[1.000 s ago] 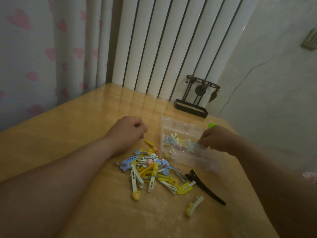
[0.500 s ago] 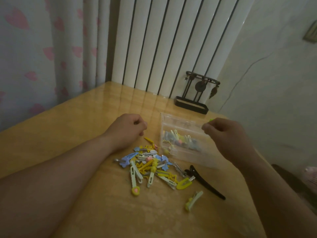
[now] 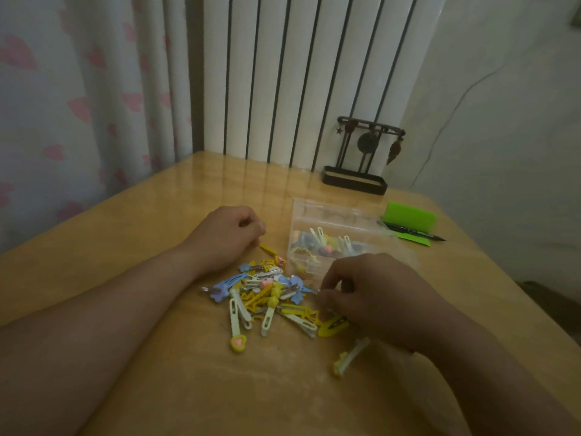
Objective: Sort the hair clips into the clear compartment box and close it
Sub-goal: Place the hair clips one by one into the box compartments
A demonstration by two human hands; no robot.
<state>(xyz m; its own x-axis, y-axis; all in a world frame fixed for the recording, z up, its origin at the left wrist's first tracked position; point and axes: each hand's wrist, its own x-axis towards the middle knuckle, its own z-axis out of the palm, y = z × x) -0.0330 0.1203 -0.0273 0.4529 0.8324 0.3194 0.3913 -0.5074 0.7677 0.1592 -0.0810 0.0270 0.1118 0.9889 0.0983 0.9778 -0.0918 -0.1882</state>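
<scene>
The hair clips [image 3: 270, 297] lie in a loose heap in the middle of the wooden counter [image 3: 125, 234]: small snap clips in yellow, pale blue and cream, some with bare metal backs. One cream clip ends in a yellow heart with a pink centre [image 3: 238, 343]. A pale yellow clip [image 3: 349, 360] lies on its own, nearer than the heap and apart from it. Just behind the heap stands the clear compartment box [image 3: 333, 215], open, with a few white, blue and pink clips already in its middle compartments.

Both bare forearms reach in from the near edge. The left hand [image 3: 226, 234] rests on the counter to the left of the box, knuckles up. Its fingers are curled tight into the palm with the thumb against the forefinger, and a yellow clip [image 3: 268, 249] lies just beside them. The right hand [image 3: 377, 297] arches over the right edge of the heap and covers the near corner of the box. Its fingers [image 3: 330, 278] are bent downward and drawn toward the thumb at a metal clip end, but I cannot tell whether they actually pinch it.

Behind the box lie a green card [image 3: 412, 215] with a black pen [image 3: 415, 233] on it, and farther back stands a dark metal ornament stand [image 3: 358, 180].
</scene>
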